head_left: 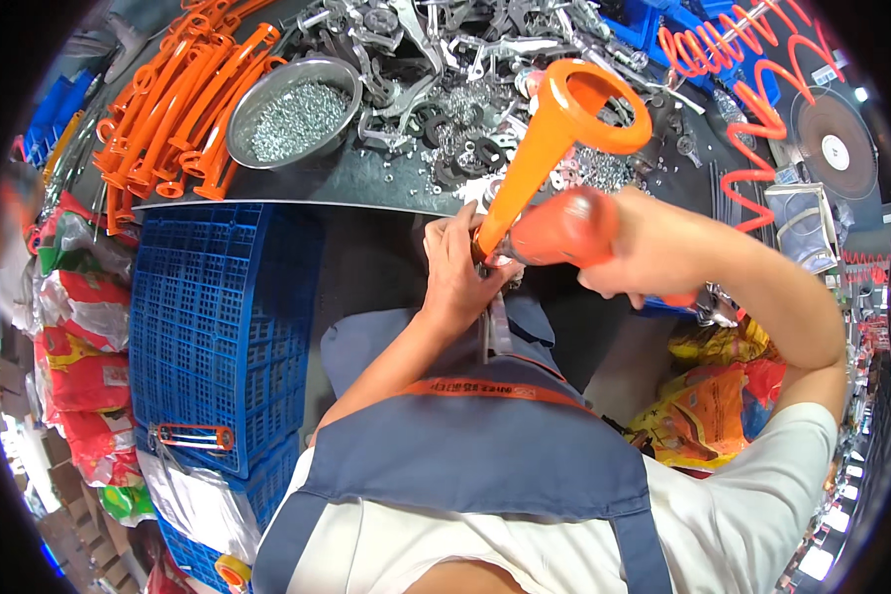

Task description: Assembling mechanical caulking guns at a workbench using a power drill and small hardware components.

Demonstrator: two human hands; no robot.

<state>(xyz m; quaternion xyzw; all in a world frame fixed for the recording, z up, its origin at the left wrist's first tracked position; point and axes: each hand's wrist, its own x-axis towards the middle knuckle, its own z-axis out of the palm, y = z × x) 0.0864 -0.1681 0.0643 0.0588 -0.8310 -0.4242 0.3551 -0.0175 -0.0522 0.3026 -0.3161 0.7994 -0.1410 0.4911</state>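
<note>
Left hand point(460, 272) is pinching the narrow lower end of an orange handle point(554, 139) just in front of the bench point(366, 183), while the right hand point(643, 259) is gripping an orange power tool point(564, 230) against it. A fastening step seems to be going on; next, both need holding steady. The joint itself is hidden behind the fingers.

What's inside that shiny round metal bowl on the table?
The metal bowl is filled with a heap of small silvery screws. They cover the bottom completely, so anything lying under the heap cannot be seen. Orange plastic handles are stacked beside it.
</note>
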